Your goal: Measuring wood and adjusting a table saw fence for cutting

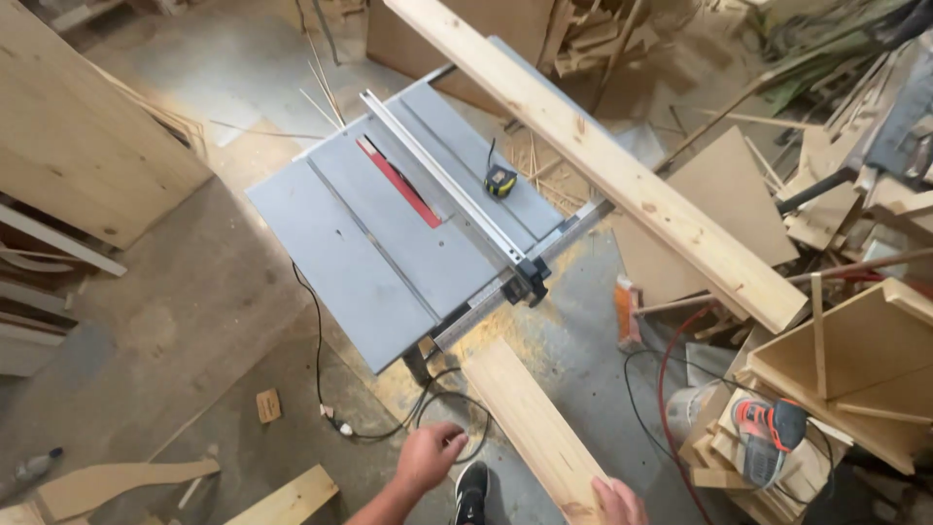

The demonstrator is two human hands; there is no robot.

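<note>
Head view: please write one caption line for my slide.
Right hand holds a pine board beside a grey table saw; left hand hangs free.

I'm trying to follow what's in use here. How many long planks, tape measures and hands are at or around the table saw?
Long pale planks: 2, the upper plank crossing above the table saw and the lower plank
Tape measure: 1
Hands: 2, the left hand free and the right hand on the lower plank
Total: 5

Soft, even daylight is filling the workshop, casting faint shadows; the table saw (408, 228) top is showing mild sheen, while wide-angle distortion is bending edges toward three and nine o'clock.
</note>
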